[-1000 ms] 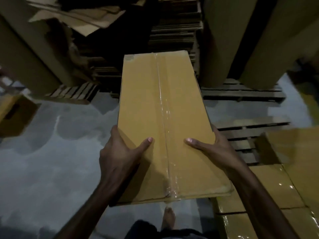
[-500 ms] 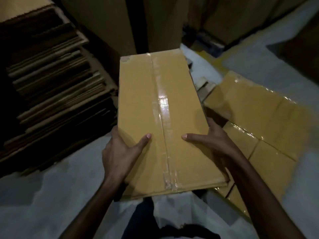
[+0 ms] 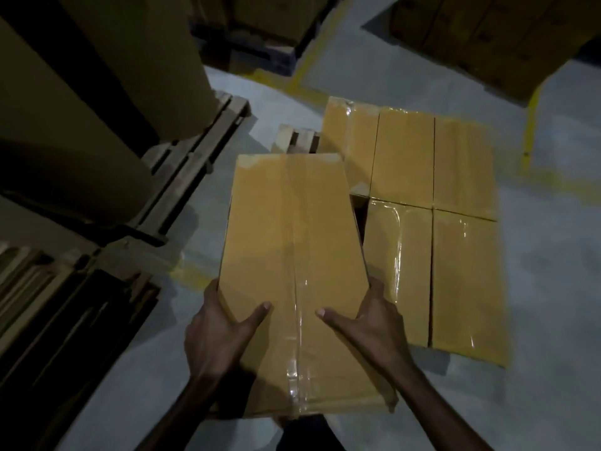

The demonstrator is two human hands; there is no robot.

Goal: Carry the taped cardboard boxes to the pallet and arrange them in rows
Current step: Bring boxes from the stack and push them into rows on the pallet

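A long taped cardboard box [image 3: 292, 255] is held in front of me, its clear tape seam running down the top. My left hand [image 3: 218, 333] grips its left side with the thumb on top. My right hand [image 3: 367, 323] grips the right side the same way. Just right of it, several taped boxes [image 3: 432, 222] lie in two rows on a wooden pallet [image 3: 297, 139], of which only a corner shows behind the held box. The held box hangs over the pallet's left part, above the level of the laid boxes.
Large brown paper rolls [image 3: 107, 76] stand on another pallet [image 3: 201, 151] at the left. Flattened cardboard stacks [image 3: 48, 304] lie at the lower left. More cartons [image 3: 487, 34] sit at the back right. Yellow floor lines [image 3: 530, 125] mark the grey concrete floor.
My view has swung right, so the rows of boxes on the pallet now lie straight ahead beside the held box. Both hands keep the same grip on the box.
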